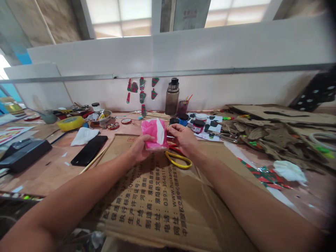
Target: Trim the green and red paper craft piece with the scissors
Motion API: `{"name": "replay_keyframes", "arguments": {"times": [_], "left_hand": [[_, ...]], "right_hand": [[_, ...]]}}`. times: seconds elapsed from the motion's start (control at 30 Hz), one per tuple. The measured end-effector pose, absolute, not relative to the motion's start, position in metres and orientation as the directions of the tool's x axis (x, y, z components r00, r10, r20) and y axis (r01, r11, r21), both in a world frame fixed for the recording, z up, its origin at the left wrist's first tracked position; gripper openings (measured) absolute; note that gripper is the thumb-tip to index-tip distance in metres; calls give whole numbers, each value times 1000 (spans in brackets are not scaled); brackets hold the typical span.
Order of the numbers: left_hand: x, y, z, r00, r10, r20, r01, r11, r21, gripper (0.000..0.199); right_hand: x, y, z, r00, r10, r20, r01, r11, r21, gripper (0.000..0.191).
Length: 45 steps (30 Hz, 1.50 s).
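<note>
My left hand [143, 148] is closed around a pink tissue pack [149, 127], holding it above a flattened cardboard sheet [157, 210] printed with dark lettering. A white tissue [160, 131] sticks up from the pack's opening. Just right of the pack, my right hand [181, 137] is pinched together. Whatever lies between its fingertips is too small to make out. Beneath the hands, scissors with a yellow handle [180, 160] rest on the cardboard, and some red shows beside them, partly hidden by my right hand.
A black phone [89, 150], crumpled white tissue [84, 135] and yellow tape roll [70, 123] lie to the left. A bottle [172, 98] and paint jars [197, 126] stand behind. Cardboard cutouts [262, 129] pile up at right, near red-green pieces [267, 175].
</note>
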State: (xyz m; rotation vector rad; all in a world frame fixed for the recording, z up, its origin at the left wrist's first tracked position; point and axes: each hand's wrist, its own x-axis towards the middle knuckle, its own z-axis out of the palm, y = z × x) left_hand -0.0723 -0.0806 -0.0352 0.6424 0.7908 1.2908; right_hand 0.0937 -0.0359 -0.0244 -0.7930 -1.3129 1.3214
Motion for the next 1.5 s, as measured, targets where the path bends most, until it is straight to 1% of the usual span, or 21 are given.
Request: {"name": "replay_keyframes", "arguments": {"times": [0.03,0.07,0.1,0.13,0.17,0.2,0.23,0.3,0.43,0.5,0.6,0.8,0.87,0.93,1.03,1.1,1.2,1.27,1.33,1.4,1.5], "left_hand": [[-73,-80,-37,75,984,-161,-561,175,809,20],[-73,-78,-39,52,986,-158,-546,161,822,20],[-72,-78,-40,28,990,-139,-541,132,831,19],[-71,-77,-41,11,994,-108,-543,96,834,19],[-70,-77,-42,2,997,-73,-548,62,834,18],[-68,-77,-42,0,999,-44,-552,36,833,17],[-66,-78,-42,2,1000,-21,-557,19,831,18],[-61,-80,-40,-6,1000,2,-570,-5,822,19],[-51,-89,-38,-14,1000,27,-592,-30,806,23],[-46,-93,-37,8,999,39,-584,-27,811,24],[-44,-96,-37,6,999,44,-581,-32,814,26],[-51,-89,-37,-43,999,-8,-574,-18,818,29],[-51,-88,-38,-40,999,-12,-572,-13,821,30],[-50,-88,-40,-24,1000,13,-569,-25,822,29],[-46,-91,-46,3,998,70,-564,-56,824,28],[-44,-92,-48,23,996,87,-558,-59,827,30],[-45,-91,-47,32,996,85,-557,-53,829,33],[-48,-90,-45,15,997,71,-562,-50,825,34],[-50,-88,-43,-10,999,44,-568,-42,822,35],[-53,-86,-41,-42,999,11,-575,-33,818,33],[-56,-84,-39,-88,996,-35,-585,-23,810,30]], "right_hand": [[94,-40,-23,-162,936,314,-117,297,-948,28],[95,-45,-20,-102,890,445,17,449,-893,22],[96,-50,-17,-69,809,584,158,587,-794,16],[97,-55,-15,-85,714,695,277,687,-672,10],[97,-59,-13,-147,634,759,353,750,-559,4],[97,-62,-13,-231,585,777,391,787,-477,2],[97,-64,-14,-310,565,765,410,805,-429,5],[95,-63,-19,-397,585,707,458,794,-400,8],[92,-52,-31,-339,686,644,599,685,-415,11],[92,-48,-33,-323,703,634,625,661,-414,11],[94,-47,-31,-318,698,642,609,669,-426,11],[95,-40,-30,-262,742,618,510,650,-564,10],[94,-38,-33,-248,760,600,504,630,-590,8],[93,-37,-36,-236,768,595,542,613,-576,6],[93,-38,-38,-234,760,606,613,599,-515,7],[94,-38,-37,-235,757,610,616,601,-509,11],[97,-36,-33,-207,781,590,526,597,-606,10],[98,-35,-30,-185,811,555,410,577,-706,8],[99,-34,-27,-165,852,496,275,523,-807,9],[99,-33,-26,-144,897,418,143,437,-888,16],[98,-31,-25,-126,936,328,-20,328,-945,31]]}}
